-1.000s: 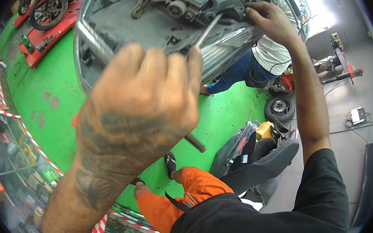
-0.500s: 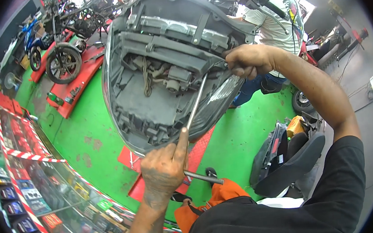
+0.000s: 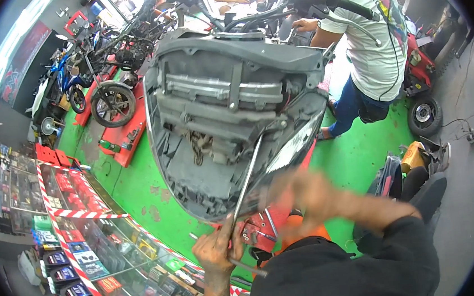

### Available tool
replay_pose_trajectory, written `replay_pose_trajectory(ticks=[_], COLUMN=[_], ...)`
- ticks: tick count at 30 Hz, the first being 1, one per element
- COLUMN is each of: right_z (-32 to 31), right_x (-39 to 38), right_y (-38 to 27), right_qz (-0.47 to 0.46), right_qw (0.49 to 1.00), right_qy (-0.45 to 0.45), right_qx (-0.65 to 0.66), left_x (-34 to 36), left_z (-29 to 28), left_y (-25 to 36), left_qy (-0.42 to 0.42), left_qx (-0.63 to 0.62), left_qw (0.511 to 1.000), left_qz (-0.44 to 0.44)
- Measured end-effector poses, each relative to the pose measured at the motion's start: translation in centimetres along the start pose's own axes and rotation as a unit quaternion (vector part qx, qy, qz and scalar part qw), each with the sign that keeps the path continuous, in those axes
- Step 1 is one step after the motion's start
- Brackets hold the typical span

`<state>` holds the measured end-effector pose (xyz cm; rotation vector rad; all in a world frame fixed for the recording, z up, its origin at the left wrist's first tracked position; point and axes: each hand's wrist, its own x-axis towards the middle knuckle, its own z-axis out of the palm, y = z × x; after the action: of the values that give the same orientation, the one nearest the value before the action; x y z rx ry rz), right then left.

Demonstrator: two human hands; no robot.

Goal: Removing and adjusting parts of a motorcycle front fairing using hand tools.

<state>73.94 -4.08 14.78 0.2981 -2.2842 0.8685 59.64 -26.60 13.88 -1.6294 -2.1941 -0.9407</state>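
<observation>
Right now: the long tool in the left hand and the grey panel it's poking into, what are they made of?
Long tool: looks like bare steel, thin, straight and silvery with a bright glint. Grey panel: probably moulded plastic, matte grey with ribs and moulded recesses. Left hand grips the tool's lower end.

My left hand [image 3: 219, 250] grips a long, slim metal T-handled wrench [image 3: 249, 176], its shaft slanting up to the grey scooter body panel [image 3: 229, 120], which stands tilted with its ribbed inner side facing me.

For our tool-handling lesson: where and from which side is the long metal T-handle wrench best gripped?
Grip the long metal T-handle wrench at its lower crossbar end, from below, where the left hand already holds it. Its shaft slants up into the grey scooter body panel, so the top is probably hard to reach.
</observation>
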Motion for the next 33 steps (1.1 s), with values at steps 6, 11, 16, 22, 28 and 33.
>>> replay_pose_trajectory(ticks=[6, 11, 16, 22, 28, 33], right_z=[11.2, 15.4, 11.9, 8.2, 4.8, 12.6], right_x=[4.1, 3.7, 8.5, 9.2, 1.9, -2.2], right_y=[-5.3, -6.6, -4.3, -3.4, 1.6, 0.8], right_qz=[-0.232, -0.201, -0.079, -0.014, 0.187, 0.273], right_qw=[0.943, 0.978, 0.954, 0.945, 0.806, 0.751], right_qy=[-0.010, 0.047, -0.155, -0.032, -0.234, -0.169], right_qx=[0.237, 0.033, 0.245, 0.325, 0.510, 0.577], left_x=[-1.4, 1.3, 2.3, 0.5, -1.3, 0.0], left_z=[-0.1, 2.1, 5.8, 1.8, -2.5, -1.5], left_y=[-0.8, 0.7, 4.6, 3.9, 3.7, 4.0], left_qy=[-0.089, -0.100, -0.100, -0.086, -0.016, 0.071], left_qx=[0.080, -0.018, -0.116, -0.216, -0.289, -0.398], left_qw=[0.993, 0.980, 0.935, 0.836, 0.700, 0.491], left_qz=[-0.012, -0.169, -0.319, -0.497, -0.653, -0.772])
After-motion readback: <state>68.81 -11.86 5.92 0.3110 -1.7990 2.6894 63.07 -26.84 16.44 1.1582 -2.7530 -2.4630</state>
